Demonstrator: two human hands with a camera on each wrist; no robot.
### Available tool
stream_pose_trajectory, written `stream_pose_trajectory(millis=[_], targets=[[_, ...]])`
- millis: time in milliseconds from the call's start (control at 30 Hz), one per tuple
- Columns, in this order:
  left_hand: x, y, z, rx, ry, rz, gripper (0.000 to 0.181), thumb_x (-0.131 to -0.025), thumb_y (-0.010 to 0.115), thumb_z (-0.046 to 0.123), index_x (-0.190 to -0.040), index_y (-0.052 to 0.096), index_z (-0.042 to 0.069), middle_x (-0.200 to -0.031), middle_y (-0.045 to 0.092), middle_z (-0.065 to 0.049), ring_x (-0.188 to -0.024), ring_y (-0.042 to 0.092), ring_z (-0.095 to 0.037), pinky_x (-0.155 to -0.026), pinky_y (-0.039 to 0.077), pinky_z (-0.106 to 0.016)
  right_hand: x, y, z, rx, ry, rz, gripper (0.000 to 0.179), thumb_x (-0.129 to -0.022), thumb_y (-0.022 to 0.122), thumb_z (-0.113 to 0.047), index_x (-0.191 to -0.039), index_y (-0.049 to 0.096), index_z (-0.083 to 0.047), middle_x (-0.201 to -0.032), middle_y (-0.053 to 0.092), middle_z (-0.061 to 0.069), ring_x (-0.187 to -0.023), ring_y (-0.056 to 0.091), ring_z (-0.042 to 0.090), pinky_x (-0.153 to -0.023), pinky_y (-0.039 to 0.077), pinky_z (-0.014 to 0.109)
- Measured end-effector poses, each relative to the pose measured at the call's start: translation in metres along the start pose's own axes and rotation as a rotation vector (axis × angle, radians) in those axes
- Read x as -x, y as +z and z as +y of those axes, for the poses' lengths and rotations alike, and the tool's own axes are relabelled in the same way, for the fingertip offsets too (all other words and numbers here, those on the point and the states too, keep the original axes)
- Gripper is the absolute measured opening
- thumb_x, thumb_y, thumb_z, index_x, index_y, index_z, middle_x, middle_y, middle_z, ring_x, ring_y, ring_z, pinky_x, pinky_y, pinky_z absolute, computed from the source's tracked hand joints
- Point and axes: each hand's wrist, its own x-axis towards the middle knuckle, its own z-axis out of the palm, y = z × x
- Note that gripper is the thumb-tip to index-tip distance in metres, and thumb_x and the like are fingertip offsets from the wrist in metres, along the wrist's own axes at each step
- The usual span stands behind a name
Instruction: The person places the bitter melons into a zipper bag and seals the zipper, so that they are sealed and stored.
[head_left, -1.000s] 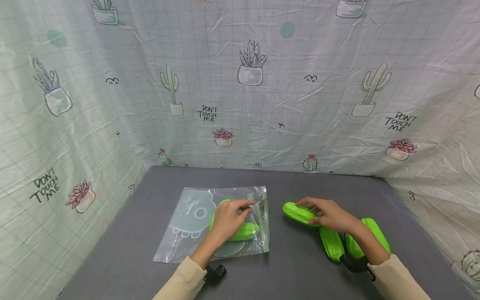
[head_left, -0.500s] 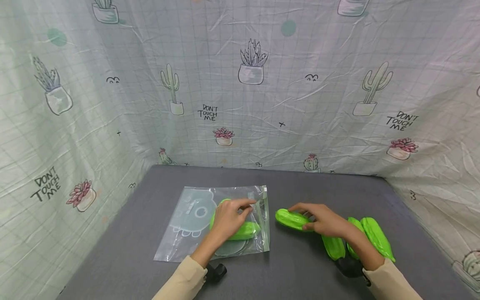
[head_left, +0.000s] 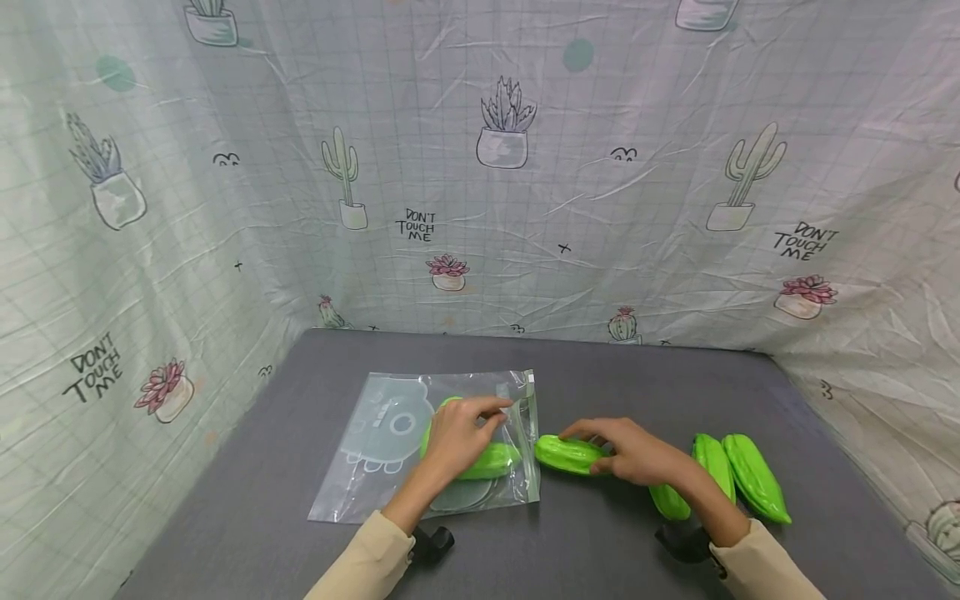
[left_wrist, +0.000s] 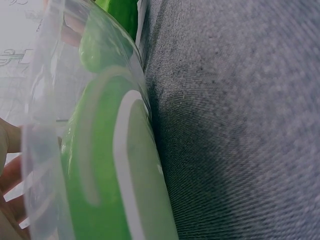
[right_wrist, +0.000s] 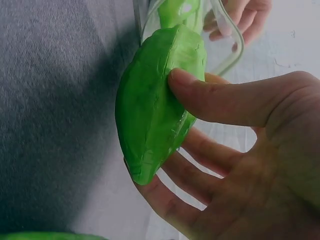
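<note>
A clear zip bag (head_left: pixel 341 492) with a pale cartoon print lies flat on the grey table, its mouth facing right. Green ridged gourds (head_left: pixel 491 461) show inside it through the film. Over the bag my left hand (head_left: pixel 456 437) pinches the upper film near the mouth; the right wrist view shows the opening lifted into a loop. My right hand (head_left: pixel 637 452) grips another green ridged gourd (right_wrist: pixel 150 105), thumb on one side and fingers on the other. That gourd's far end is at the bag's mouth; from these views I cannot tell whether it has entered.
To the right, partly behind my right forearm, lie a green gourd (head_left: pixel 670 502), a second gourd (head_left: pixel 714 461) and a third gourd (head_left: pixel 755 479). A cactus-printed curtain (head_left: pixel 555 192) surrounds the back and sides of the grey table (head_left: pixel 330 354).
My right hand has carried its gourd left and nearer, from beside the other gourds to the bag's mouth. My left hand and the bag have stayed in place.
</note>
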Motion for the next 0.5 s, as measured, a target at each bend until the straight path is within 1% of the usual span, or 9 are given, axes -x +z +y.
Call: stream_pose_trajectory(millis=[133,367,500], targets=[[-0.0002,0.0001,-0.0001,-0.002,0.006,0.011,0.023,-0.090,0.080,0.020,-0.112,0.080,0.028,-0.093,0.081,0.010,-0.070,0.068,-0.004,-0.051,0.035,-0.018,-0.0030,0.0035,-0.0009,-0.014,-0.019,0.003,0.049,-0.092,0.075,-0.007,-0.138,0.063,-0.018,-0.139,0.066,0.008,-0.121,0.065,0.035,-0.092,0.057,0.042],[-0.0010,-0.0007,0.0012,-0.003,-0.007,-0.006,0.023,-0.091,0.080,0.021,-0.113,0.080,0.028,-0.095,0.081,0.010,-0.066,0.061,-0.002,-0.054,0.036,-0.019,-0.0066,0.0098,-0.0019,-0.026,-0.029,0.003,0.048,-0.092,0.076,-0.007,-0.137,0.064,-0.016,-0.138,0.067,0.009,-0.120,0.066,0.034,-0.092,0.058,0.040],[-0.0015,-0.0017,0.0017,-0.001,-0.012,0.001,0.023,-0.090,0.080,0.022,-0.112,0.080,0.029,-0.094,0.081,0.011,-0.068,0.062,-0.002,-0.058,0.038,-0.019,-0.0083,0.0109,-0.0024,-0.036,-0.034,-0.002,0.048,-0.092,0.076,-0.007,-0.137,0.063,-0.017,-0.138,0.067,0.008,-0.122,0.065,0.034,-0.093,0.058,0.040]])
